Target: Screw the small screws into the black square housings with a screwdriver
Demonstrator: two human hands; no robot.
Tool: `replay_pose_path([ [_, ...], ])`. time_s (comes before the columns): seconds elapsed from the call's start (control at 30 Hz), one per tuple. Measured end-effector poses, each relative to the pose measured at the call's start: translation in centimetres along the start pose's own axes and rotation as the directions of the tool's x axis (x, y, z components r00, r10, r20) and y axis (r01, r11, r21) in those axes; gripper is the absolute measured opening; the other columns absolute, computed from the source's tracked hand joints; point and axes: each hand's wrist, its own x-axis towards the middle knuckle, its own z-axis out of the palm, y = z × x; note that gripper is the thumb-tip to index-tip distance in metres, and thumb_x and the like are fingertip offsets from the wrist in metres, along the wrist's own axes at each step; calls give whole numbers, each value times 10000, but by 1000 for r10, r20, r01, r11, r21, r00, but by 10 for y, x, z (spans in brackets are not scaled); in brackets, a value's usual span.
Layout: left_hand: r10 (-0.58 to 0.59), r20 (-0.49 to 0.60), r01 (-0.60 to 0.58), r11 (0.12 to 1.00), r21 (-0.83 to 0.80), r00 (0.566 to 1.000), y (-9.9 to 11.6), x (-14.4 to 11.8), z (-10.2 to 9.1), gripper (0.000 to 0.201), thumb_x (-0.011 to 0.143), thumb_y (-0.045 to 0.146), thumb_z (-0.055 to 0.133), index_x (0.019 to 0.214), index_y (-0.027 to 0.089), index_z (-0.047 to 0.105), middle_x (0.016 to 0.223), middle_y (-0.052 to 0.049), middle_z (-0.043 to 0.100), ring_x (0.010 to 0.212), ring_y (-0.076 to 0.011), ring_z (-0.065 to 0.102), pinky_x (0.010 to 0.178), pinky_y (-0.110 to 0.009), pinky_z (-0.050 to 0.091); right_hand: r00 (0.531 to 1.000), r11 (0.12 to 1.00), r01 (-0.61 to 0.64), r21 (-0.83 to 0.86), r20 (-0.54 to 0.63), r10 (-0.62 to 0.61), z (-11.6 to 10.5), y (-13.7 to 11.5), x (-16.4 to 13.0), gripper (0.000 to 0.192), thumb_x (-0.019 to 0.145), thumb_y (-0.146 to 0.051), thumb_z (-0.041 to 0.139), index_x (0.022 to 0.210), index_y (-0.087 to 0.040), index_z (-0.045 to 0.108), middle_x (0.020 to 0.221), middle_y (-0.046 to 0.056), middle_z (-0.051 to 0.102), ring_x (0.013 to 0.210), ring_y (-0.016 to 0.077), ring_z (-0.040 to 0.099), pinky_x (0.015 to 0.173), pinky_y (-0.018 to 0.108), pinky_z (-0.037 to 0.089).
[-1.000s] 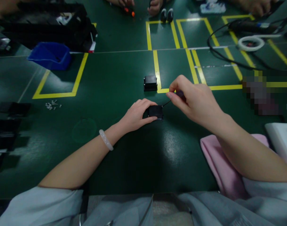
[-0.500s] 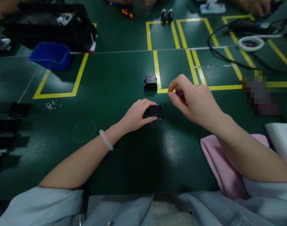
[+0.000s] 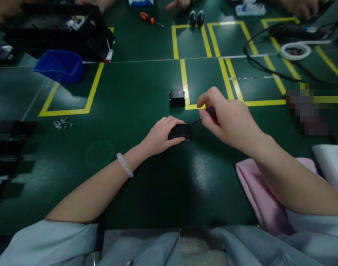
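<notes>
A small black box-shaped part (image 3: 183, 130) rests on the green table, pinched between the thumb and fingers of my left hand (image 3: 164, 137). My right hand (image 3: 229, 114) is closed around a screwdriver (image 3: 212, 111), its dark handle mostly hidden by the fingers. The thin shaft slants down to the left, and its tip meets the upper right corner of the held part, where a small bright spot like a screw head shows. Just beyond stands a second black box-shaped part (image 3: 177, 98) of the same look, with nothing touching it.
Loose screws (image 3: 63, 123) lie at left, near a blue bin (image 3: 59, 66) and a large black housing (image 3: 55, 35). More black parts (image 3: 8, 147) line the left edge. An orange screwdriver (image 3: 147, 17) lies at the back. A pink cloth (image 3: 250, 181) is under my right forearm. Co-workers' hands (image 3: 181, 4) show along the far side.
My right thumb and forefinger have shifted slightly on the screwdriver handle. My left hand and the part stay put. At the back, a co-worker's hand moved and the orange screwdriver shifted a little.
</notes>
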Motion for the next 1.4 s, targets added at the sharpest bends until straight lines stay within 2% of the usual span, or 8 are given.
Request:
replay_pose_path([
  [0.27,2,1,-2,1000,3,1000,-1,1,1,381,899,421,559,1206,200,520,1170,-80,582,1059,-245,520,920,-383,404,1000,1000,25,-15,-8,-25,0,1,1,231,932,-354,401,1021,-187,533,776,15,653,629,140,587,543,264,341],
  [0.5,2,1,-2,1000,-3,1000,-1,0,0,379,901,409,564,1211,196,523,1167,-74,579,1055,-236,517,908,-366,406,1000,1000,1,-13,-10,-1,1,1,1,278,910,-293,393,1134,-170,504,845,34,674,697,169,629,561,274,371],
  [0.73,-3,7,3,1000,-5,1000,0,1,0,384,901,421,556,1210,195,523,1173,-79,578,1049,-242,517,903,-372,405,999,999,32,-21,-6,-32,0,3,1,238,928,-351,395,1039,-193,534,788,19,646,636,140,581,530,257,338],
  [0.93,-1,2,1,1000,-3,1000,-1,0,0,378,901,410,562,1210,197,525,1166,-76,581,1047,-239,518,901,-368,408,1000,1000,19,-22,-4,-19,-1,1,0,254,903,-286,410,1110,-171,503,836,31,657,679,160,612,544,270,356],
  [1.13,13,-11,-13,1000,13,1000,-3,0,1,382,891,403,583,1203,190,525,1158,-72,583,1032,-235,520,903,-366,407,999,997,50,-61,13,-49,-2,-1,0,220,936,-349,407,1010,-178,524,779,14,640,634,132,575,533,257,317],
  [1.4,6,-3,-6,1000,21,1000,-1,-1,1,385,897,411,574,1210,190,525,1166,-70,582,1043,-234,518,908,-363,406,999,998,37,-45,3,-37,-1,-1,-1,227,899,-277,428,1086,-173,501,785,9,639,637,133,584,529,252,340],
])
